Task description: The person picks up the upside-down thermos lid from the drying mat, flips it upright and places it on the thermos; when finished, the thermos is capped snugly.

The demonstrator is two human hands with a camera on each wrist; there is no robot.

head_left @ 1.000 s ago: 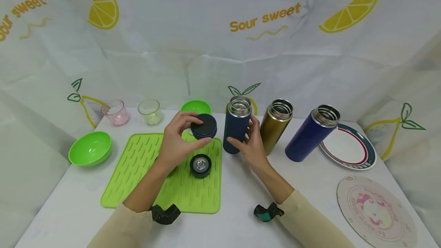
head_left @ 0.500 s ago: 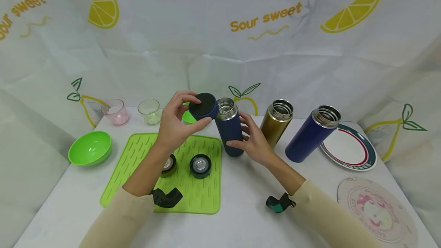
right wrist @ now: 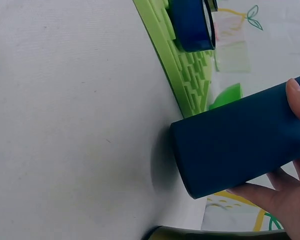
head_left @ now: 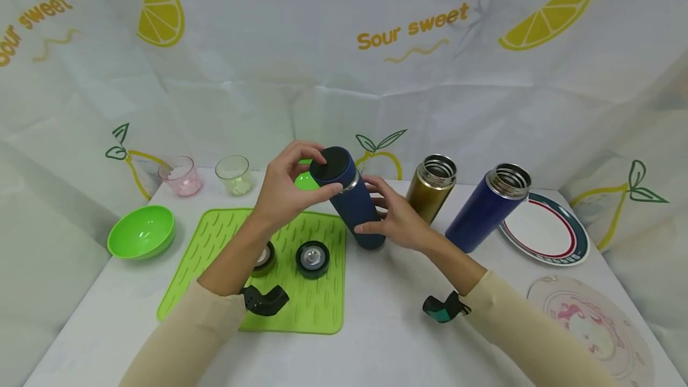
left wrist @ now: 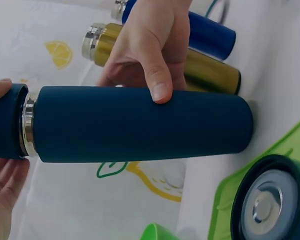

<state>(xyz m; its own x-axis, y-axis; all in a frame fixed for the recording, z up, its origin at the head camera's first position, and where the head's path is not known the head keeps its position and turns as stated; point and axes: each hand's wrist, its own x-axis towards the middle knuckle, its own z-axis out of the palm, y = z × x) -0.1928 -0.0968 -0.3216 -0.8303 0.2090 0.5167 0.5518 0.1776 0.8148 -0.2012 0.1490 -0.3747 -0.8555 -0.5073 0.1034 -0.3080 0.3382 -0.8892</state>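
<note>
A dark blue thermos bottle (head_left: 357,212) leans toward the left, its base low over the table. My right hand (head_left: 400,218) grips its body from the right, thumb in front. My left hand (head_left: 285,187) holds a dark blue screw lid (head_left: 334,167) with a black top at the bottle's mouth. In the left wrist view a band of steel neck (left wrist: 29,122) shows between lid and body. On the green mat below lie two more lids, a dark one (head_left: 313,259) with its inside facing up and an olive one (head_left: 264,260) partly hidden by my left forearm.
Right of my hands stand an open gold bottle (head_left: 432,187) and an open blue bottle (head_left: 486,208). A rimmed plate (head_left: 577,237) and a round pink mat (head_left: 586,321) lie farther right. The green mat (head_left: 215,237), green bowl (head_left: 141,233) and glasses (head_left: 233,175) are left.
The lid has come over the bottle from the left and now covers its mouth. The bottle has tipped leftward, with my right hand still holding it.
</note>
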